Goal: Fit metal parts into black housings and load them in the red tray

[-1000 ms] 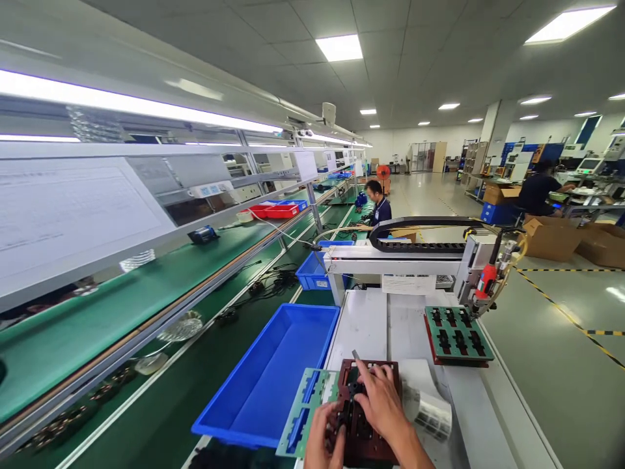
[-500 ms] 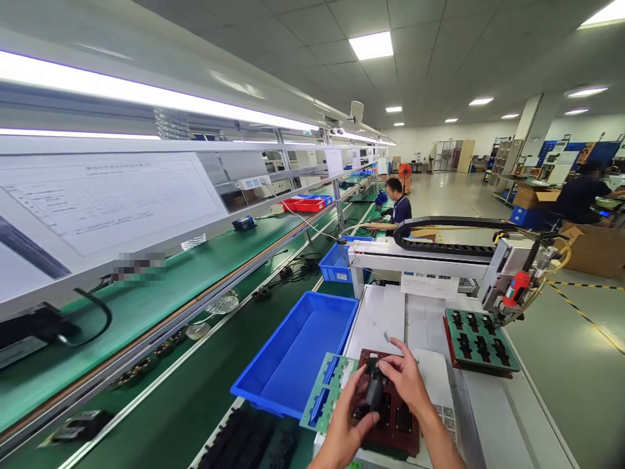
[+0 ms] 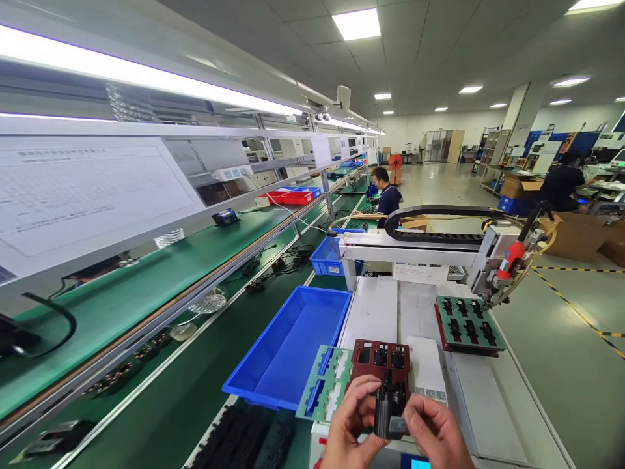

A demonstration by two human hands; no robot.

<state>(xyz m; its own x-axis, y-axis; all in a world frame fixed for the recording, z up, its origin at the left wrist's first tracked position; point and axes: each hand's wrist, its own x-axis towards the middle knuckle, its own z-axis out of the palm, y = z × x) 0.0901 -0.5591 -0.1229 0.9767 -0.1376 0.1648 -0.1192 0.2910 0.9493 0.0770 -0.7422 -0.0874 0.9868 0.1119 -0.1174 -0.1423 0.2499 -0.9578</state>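
Note:
My left hand [image 3: 352,423] is closed around a black ribbed cylindrical part [image 3: 383,412], held upright in front of the reddish-brown fixture [image 3: 360,371]. A narrower black stem points up from its top. My right hand [image 3: 433,426] pinches a small grey, see-through rectangular piece [image 3: 398,425] against the lower right side of the part; I cannot tell whether it is stuck on. Black pieces [image 3: 381,355] sit in the fixture's far pockets. Its near pockets are partly hidden by my hands. A light green cut-out plate [image 3: 308,395] lies left of the fixture.
A blue bin [image 3: 251,380] stands left of the white machine bed [image 3: 374,311]. A gantry with a red screwdriver head [image 3: 510,260] stands over the right side, by a green fixture [image 3: 463,333] holding several black parts. Black parts [image 3: 229,433] lie at lower left. Someone sits farther along the line.
The black part has come up off the fixture and closer to me, now upright. My right hand has moved down, bringing the small see-through piece to its side. The view has shifted slightly.

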